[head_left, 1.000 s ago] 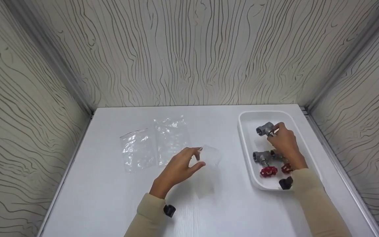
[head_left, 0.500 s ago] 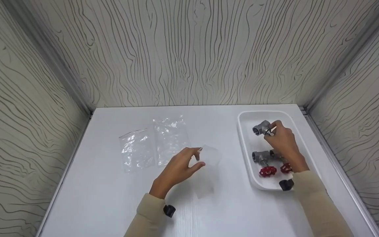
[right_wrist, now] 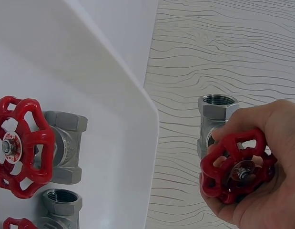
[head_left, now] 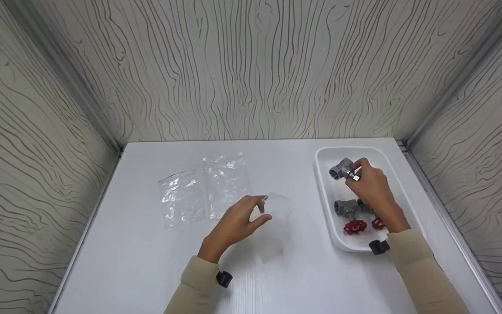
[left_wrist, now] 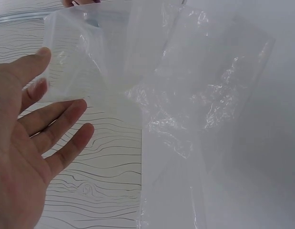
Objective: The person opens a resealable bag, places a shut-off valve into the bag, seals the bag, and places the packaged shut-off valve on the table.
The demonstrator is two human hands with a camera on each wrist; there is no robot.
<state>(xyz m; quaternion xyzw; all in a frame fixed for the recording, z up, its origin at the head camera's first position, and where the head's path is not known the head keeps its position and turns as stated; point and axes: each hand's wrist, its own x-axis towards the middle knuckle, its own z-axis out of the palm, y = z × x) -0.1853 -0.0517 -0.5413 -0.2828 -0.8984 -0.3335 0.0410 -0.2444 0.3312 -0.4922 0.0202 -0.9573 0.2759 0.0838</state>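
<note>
A clear plastic zip bag [head_left: 277,209] hangs at the middle of the table, its upper edge at the thumb and index finger of my left hand [head_left: 235,220]. In the left wrist view that hand [left_wrist: 30,124] has the bag [left_wrist: 204,71] at its thumb, the other fingers loosely bent. My right hand [head_left: 373,185] grips a metal gate valve [head_left: 342,168] above the white tray [head_left: 323,192]. The right wrist view shows the fingers of this hand [right_wrist: 266,191] round the valve's red handwheel [right_wrist: 238,167], with its threaded port [right_wrist: 218,101] uncovered.
More valves [head_left: 347,208] with red handwheels [head_left: 355,226] lie in the tray's near part; the right forearm partly covers them. Two flat clear bags [head_left: 183,198] lie at the left of the white table [head_left: 142,261]. Wood-grain panels [head_left: 251,69] enclose the back and sides.
My right hand has lifted the valve and shifted it slightly left and back above the tray, turning it a little. The left hand and its bag stay nearly still.
</note>
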